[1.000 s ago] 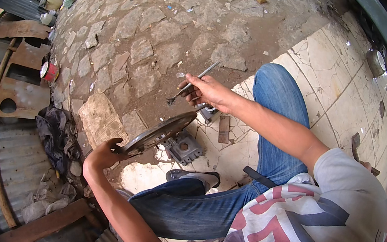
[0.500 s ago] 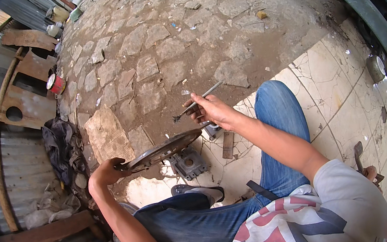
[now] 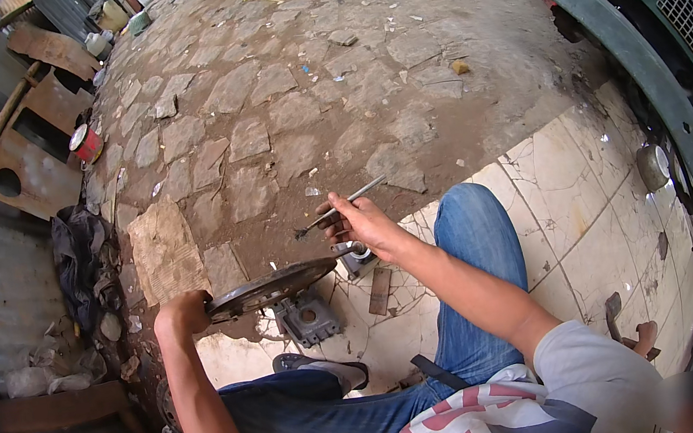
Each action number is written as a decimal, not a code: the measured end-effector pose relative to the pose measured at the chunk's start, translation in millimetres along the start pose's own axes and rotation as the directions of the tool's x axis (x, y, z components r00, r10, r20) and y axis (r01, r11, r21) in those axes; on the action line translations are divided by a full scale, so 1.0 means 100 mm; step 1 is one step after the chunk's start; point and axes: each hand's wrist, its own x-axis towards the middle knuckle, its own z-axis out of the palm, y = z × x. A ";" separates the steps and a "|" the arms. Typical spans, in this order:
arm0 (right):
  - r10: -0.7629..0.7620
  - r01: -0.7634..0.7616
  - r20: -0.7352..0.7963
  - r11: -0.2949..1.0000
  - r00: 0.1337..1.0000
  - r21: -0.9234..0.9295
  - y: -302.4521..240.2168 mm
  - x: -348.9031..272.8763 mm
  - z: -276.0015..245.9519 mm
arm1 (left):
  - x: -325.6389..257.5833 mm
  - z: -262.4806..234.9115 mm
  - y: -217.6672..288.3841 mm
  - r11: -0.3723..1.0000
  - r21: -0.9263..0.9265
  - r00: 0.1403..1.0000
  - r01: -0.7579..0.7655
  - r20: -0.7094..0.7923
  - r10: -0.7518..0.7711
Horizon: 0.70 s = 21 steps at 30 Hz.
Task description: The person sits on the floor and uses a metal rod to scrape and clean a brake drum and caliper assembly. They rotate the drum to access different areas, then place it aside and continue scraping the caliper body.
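My left hand (image 3: 184, 314) grips the left rim of a round, flat metal disc (image 3: 273, 289), dark and greasy, held tilted above the tiles. In my right hand (image 3: 363, 225) a thin brush (image 3: 358, 192) with a pale handle is pinched between thumb and fingers; its dark bristles point down to the left, above the disc's right side. Below the disc, a grey metal housing (image 3: 308, 318) with a round hole rests on the tiles. Behind my right wrist sits a smaller metal part (image 3: 358, 259) with a round opening, partly hidden. A flat rusty strip (image 3: 380, 291) lies beside it.
Cracked pale tiles (image 3: 568, 185) border a stone-paved ground (image 3: 264, 131). A flattened cardboard piece (image 3: 167, 250) lies to the left, near dark cloth (image 3: 85, 262) and a red can (image 3: 86, 144). A green metal beam (image 3: 641, 42) curves along the right. A metal cup (image 3: 652, 167) stands nearby.
The view has shifted, so the scene sits further left and a tyre shows at the top. Both hands keep their holds on the disc and the brush.
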 end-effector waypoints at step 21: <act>-0.003 0.002 -0.012 0.998 1.000 -0.068 0.02 -0.02 0.07 | 0.08 0.29 -0.09 0.999 0.001 0.993 -0.043 -0.108 0.043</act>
